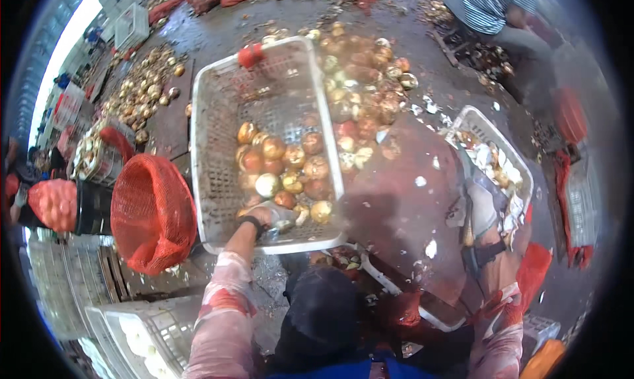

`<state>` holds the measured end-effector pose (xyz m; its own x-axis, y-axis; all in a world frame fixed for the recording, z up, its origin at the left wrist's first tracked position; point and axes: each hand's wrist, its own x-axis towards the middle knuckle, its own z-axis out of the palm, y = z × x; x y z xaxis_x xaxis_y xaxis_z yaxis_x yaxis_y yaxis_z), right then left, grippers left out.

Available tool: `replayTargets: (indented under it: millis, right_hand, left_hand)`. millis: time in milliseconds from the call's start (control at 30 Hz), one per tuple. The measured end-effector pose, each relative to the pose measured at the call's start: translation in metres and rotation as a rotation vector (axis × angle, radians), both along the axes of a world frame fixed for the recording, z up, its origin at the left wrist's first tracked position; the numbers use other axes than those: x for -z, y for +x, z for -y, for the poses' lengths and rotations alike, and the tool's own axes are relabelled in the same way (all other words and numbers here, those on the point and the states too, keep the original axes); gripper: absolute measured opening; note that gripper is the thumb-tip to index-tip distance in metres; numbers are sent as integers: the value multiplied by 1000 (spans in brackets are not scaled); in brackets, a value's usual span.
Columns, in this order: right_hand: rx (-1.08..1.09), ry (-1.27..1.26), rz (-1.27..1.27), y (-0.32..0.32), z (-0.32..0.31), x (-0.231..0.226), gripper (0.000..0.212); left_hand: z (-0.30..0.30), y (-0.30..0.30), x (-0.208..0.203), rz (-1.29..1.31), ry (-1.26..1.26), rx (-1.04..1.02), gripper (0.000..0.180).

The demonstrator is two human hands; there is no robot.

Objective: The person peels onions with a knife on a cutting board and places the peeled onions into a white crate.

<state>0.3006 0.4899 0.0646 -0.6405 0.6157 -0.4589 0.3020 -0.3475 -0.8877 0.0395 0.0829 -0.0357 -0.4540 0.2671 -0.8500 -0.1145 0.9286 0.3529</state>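
White crate around downstretched left hand, right hand forward, both hands' openness and hold unclear

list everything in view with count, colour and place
large crate: one, white, centre
crate onions: over a dozen, brownish, inside it
floor onions: many, brownish, right of large crate
far onions: many, yellowish, upper left
mesh tub: one, red, left
smaller crate: one, white, right
scraps: many, pale, inside smaller crate
lower crates: several, white, lower left
co-worker: one, striped top, upper right
nets: several, red, scattered
left hand: one, black wristband, among crate onions
right hand: one, black wristband, beside smaller crate
sleeves: two, pinkish, lower edge
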Motion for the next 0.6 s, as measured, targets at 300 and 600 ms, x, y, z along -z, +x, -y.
replayTargets:
  millis: [300,600]
  right_hand:
    - [-222,518,164,3,-6,13,36]
    - [-521,852,172,30,106,-28,37]
  left_hand:
    - [-17,-36,-113,-56,947,-412,44]
    - [-160,88,-155,-721,648,887,94]
